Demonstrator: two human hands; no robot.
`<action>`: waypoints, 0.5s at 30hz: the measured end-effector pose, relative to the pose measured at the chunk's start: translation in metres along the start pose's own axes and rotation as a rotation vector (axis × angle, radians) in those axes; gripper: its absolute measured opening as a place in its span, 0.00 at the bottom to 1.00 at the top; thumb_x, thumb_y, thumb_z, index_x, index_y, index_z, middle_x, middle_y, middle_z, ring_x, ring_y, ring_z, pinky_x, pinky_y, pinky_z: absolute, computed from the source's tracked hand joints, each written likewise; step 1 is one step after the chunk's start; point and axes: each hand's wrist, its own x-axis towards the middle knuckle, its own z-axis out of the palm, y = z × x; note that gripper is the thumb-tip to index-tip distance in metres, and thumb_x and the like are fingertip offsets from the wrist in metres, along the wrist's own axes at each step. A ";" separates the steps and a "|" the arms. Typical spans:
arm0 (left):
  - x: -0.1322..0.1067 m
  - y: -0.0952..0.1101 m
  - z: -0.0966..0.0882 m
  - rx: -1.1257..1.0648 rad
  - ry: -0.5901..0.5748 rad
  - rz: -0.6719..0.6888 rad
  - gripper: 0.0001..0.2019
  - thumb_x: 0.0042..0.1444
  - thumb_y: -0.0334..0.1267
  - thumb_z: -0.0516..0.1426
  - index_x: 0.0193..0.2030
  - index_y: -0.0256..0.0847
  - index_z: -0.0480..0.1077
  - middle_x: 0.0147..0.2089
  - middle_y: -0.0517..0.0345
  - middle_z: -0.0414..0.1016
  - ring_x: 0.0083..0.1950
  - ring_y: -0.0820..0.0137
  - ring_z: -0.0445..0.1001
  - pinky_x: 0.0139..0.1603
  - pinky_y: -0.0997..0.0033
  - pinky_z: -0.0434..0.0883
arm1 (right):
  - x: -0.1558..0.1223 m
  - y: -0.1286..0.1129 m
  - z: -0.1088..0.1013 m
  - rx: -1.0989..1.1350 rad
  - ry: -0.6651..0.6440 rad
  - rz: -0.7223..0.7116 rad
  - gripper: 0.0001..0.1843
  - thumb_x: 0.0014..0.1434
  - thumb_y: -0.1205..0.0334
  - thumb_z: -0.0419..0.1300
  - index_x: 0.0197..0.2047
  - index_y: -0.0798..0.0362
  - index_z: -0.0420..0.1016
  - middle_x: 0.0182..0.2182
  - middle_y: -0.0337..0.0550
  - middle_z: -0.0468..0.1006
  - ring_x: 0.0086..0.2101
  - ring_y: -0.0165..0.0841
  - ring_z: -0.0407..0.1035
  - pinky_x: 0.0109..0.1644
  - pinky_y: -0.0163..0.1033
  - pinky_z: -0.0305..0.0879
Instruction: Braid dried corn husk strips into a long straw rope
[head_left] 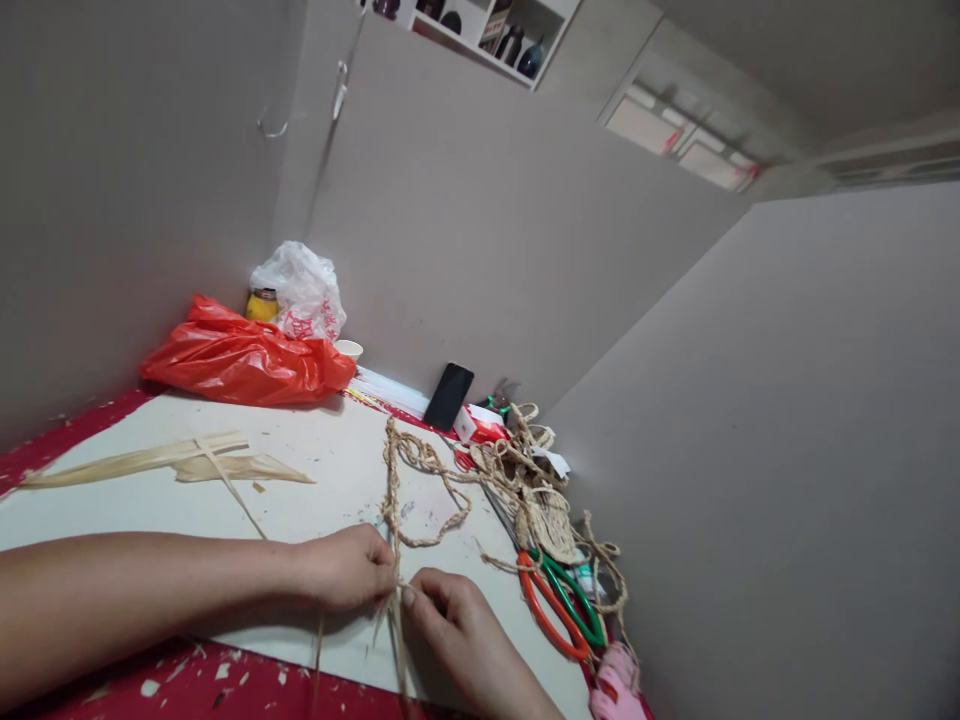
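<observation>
A tan braided cord (391, 478) of dried plant fibre lies looped on the white board (315, 510) and runs down to my hands. My left hand (349, 568) pinches the cord's lower end from the left, its fingers closed. Close beside it, my right hand (454, 620) pinches the same end between thumb and forefinger. Loose fibre strips (400, 650) hang below the pinch toward the board's front edge. Flat dried leaf strips (135, 465) lie on the board at the left, beyond my left forearm.
Scissors with orange and green handles (555, 605) lie at the right beside a heap of braided cord (547, 520). A phone (448, 396) leans against the wall. At the back left sit a red plastic bag (240, 360) and a white plastic bag (304, 285). Grey panels enclose the table.
</observation>
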 end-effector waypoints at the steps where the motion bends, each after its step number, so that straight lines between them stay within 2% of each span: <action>1: 0.000 0.000 0.000 0.008 0.002 0.006 0.08 0.44 0.38 0.49 0.18 0.39 0.60 0.16 0.66 0.54 0.21 0.77 0.51 0.22 0.74 0.50 | 0.000 0.000 0.000 0.029 -0.008 0.021 0.18 0.58 0.54 0.52 0.22 0.55 0.64 0.19 0.35 0.60 0.24 0.27 0.53 0.26 0.31 0.50; 4: 0.001 -0.001 0.003 0.012 0.029 0.029 0.07 0.43 0.36 0.49 0.17 0.39 0.58 0.17 0.66 0.53 0.22 0.76 0.52 0.23 0.74 0.51 | -0.001 0.001 0.006 0.182 -0.075 0.097 0.19 0.57 0.50 0.52 0.23 0.55 0.65 0.17 0.33 0.58 0.20 0.26 0.52 0.22 0.30 0.47; 8: 0.000 -0.003 0.010 -0.118 0.059 0.012 0.07 0.41 0.36 0.47 0.16 0.38 0.59 0.17 0.65 0.57 0.22 0.76 0.54 0.23 0.75 0.51 | -0.003 0.004 0.026 0.367 -0.169 0.184 0.24 0.58 0.41 0.47 0.25 0.53 0.64 0.10 0.31 0.57 0.13 0.26 0.53 0.17 0.30 0.47; 10: -0.001 -0.001 0.012 -0.202 0.069 -0.008 0.08 0.40 0.36 0.47 0.15 0.39 0.58 0.15 0.65 0.55 0.21 0.76 0.53 0.22 0.75 0.50 | -0.004 0.001 0.032 0.307 -0.140 0.172 0.25 0.59 0.42 0.45 0.24 0.53 0.63 0.11 0.33 0.60 0.14 0.27 0.56 0.17 0.30 0.50; 13: -0.004 0.003 0.013 -0.224 0.105 -0.010 0.08 0.38 0.36 0.48 0.14 0.39 0.56 0.15 0.67 0.50 0.21 0.78 0.49 0.22 0.75 0.48 | -0.011 -0.008 0.032 0.079 -0.044 0.098 0.22 0.60 0.47 0.48 0.21 0.52 0.63 0.15 0.39 0.66 0.18 0.28 0.59 0.20 0.31 0.50; 15: -0.006 0.005 0.013 -0.224 0.113 0.002 0.07 0.39 0.37 0.49 0.15 0.38 0.58 0.16 0.66 0.54 0.22 0.77 0.52 0.23 0.75 0.50 | -0.018 -0.016 0.026 -0.015 -0.057 0.031 0.20 0.59 0.50 0.50 0.21 0.52 0.64 0.17 0.40 0.67 0.20 0.28 0.58 0.22 0.32 0.49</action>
